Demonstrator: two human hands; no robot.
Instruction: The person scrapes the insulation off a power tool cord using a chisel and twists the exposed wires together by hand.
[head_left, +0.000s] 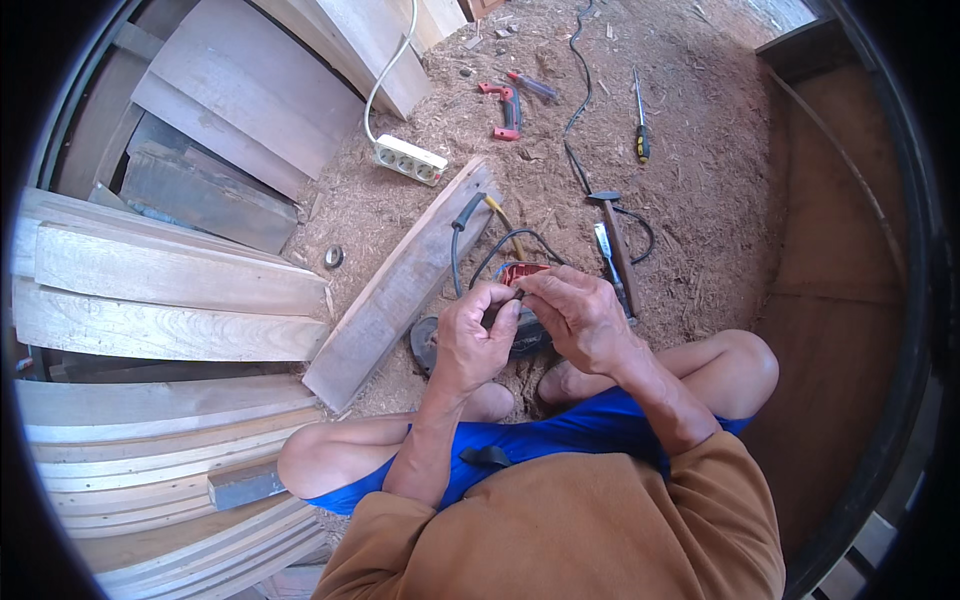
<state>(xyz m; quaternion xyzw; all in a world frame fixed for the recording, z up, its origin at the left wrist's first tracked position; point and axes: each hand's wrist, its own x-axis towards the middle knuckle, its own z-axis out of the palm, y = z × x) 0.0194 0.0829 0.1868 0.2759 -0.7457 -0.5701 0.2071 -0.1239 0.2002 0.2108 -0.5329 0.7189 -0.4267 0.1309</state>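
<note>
My left hand [476, 336] and my right hand [582, 318] meet in front of me, fingertips pinched close together. Between them is a small dark piece [518, 294], too small to name. Both hands are closed at the fingertips. Under and behind them lies a power tool that looks like an angle grinder [530, 338], with a dark round guard [424, 342] at its left end. Its red part [520, 271] shows just beyond my fingers, partly hidden by them. A black cable [457, 255] loops beside it on the far side.
A wooden plank [395, 295] lies slantwise at left. Beyond are a hammer [616, 240], a chisel [606, 245], a screwdriver [641, 125], a red-and-black handle-shaped piece [508, 112], and a power strip [410, 160]. Stacked boards [170, 325] line the left; a brown panel [830, 300] stands right.
</note>
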